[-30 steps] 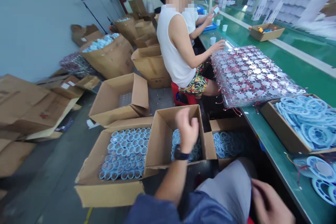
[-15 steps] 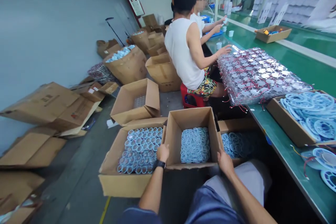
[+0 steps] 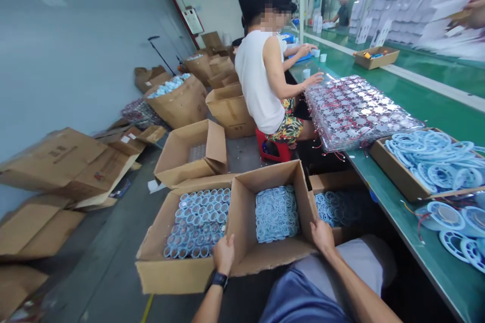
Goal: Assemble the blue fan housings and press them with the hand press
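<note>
Both hands grip an open cardboard box [image 3: 244, 224], tilted so its inside faces me, with many light-blue plastic rings [image 3: 276, 212] lying in it. My left hand [image 3: 224, 255], a dark watch on its wrist, is closed on the near left corner. On the right wall, my right hand [image 3: 322, 235] is closed with the thumb over the edge. Directly left stands a wider cardboard box [image 3: 178, 275] holding rows of blue-rimmed round parts [image 3: 199, 224]. Right of the held box, partly under the table, another box [image 3: 333, 180] contains more blue rings.
The green table [image 3: 401, 212] runs along my right. It carries a tray of blue rings [image 3: 428, 156], blue spools [image 3: 441, 214] and a wrapped stack of wired discs [image 3: 359, 111]. A seated co-worker [image 3: 261, 81] is ahead on a red stool [image 3: 273, 150]. Cardboard boxes [image 3: 189, 154] crowd the left floor.
The held box's near left corner has swung toward me with my left hand, turning the box slightly. My right hand stays on its right wall. The whole view has shifted a little.
</note>
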